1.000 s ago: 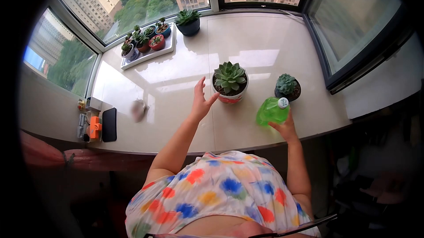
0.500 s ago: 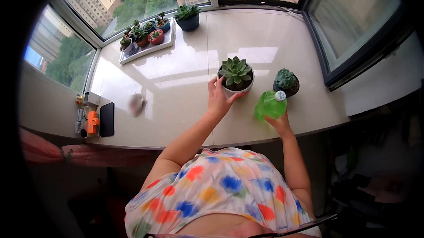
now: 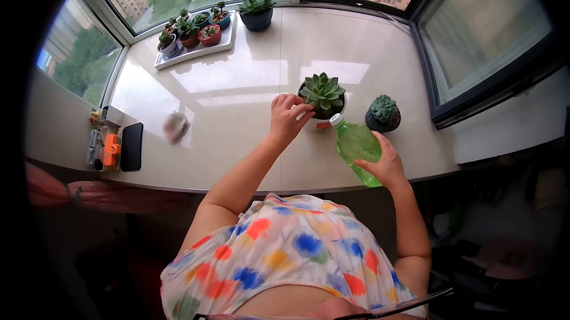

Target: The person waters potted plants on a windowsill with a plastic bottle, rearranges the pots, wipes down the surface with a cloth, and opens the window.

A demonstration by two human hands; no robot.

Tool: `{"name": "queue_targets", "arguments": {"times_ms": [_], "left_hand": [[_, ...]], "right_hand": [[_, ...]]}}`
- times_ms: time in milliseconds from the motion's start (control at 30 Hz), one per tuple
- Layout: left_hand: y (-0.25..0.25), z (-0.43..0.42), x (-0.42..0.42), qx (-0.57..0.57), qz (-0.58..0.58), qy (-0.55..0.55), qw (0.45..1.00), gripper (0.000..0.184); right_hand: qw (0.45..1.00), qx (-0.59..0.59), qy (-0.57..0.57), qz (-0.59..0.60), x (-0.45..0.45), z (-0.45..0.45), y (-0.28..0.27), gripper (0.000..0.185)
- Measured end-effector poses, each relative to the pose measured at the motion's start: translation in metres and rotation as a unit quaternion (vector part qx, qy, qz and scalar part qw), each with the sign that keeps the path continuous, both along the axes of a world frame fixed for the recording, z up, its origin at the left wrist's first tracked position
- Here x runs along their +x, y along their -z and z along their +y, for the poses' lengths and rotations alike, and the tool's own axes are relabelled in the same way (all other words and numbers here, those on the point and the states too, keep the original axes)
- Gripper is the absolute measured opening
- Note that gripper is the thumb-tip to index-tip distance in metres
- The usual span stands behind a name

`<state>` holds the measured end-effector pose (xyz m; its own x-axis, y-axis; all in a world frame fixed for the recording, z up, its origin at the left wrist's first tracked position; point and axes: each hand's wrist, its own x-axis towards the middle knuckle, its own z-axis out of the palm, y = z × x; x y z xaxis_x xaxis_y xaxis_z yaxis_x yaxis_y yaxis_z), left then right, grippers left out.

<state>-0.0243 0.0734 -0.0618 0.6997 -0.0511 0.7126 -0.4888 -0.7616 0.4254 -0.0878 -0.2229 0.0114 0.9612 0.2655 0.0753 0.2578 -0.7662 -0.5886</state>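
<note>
My right hand (image 3: pixel 389 162) is wrapped round a clear green plastic bottle (image 3: pixel 358 145) with a white cap. The bottle is tilted, its cap end up and left, close to the front right of a potted succulent (image 3: pixel 322 89). That plant is a wide green rosette in a pale round pot (image 3: pixel 321 124) with dark soil. My left hand (image 3: pixel 288 117) is at the pot's left side, its fingers pinched at a low leaf by the rim. Whether water leaves the cap cannot be made out. A smaller blue-green succulent (image 3: pixel 383 109) in a dark pot stands right of the bottle.
At the back left, a white tray (image 3: pixel 199 53) bears several small potted succulents, with a dark-potted succulent (image 3: pixel 256 12) beside it. A phone (image 3: pixel 132 146) and an orange object (image 3: pixel 111 150) lie at the left edge. An open window sash (image 3: pixel 481 35) stands at the right.
My left hand has come off the pot's side and now pinches at a leaf. The bottle has swung leftward, from in front of the smaller plant to tilt toward the larger succulent's pot.
</note>
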Motion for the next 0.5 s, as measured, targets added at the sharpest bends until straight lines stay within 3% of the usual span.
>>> {"name": "queue_targets", "arguments": {"times_ms": [233,500], "left_hand": [[0.002,-0.001,0.002,-0.019,-0.029,0.019,0.999,0.014],[0.009,0.0,0.005,-0.051,-0.028,0.031,0.998,0.016]], "right_hand": [[0.987,-0.157,0.012,-0.016,-0.001,0.014,-0.025,0.086],[0.975,-0.22,0.015,-0.036,0.001,0.014,-0.041,0.084]]}}
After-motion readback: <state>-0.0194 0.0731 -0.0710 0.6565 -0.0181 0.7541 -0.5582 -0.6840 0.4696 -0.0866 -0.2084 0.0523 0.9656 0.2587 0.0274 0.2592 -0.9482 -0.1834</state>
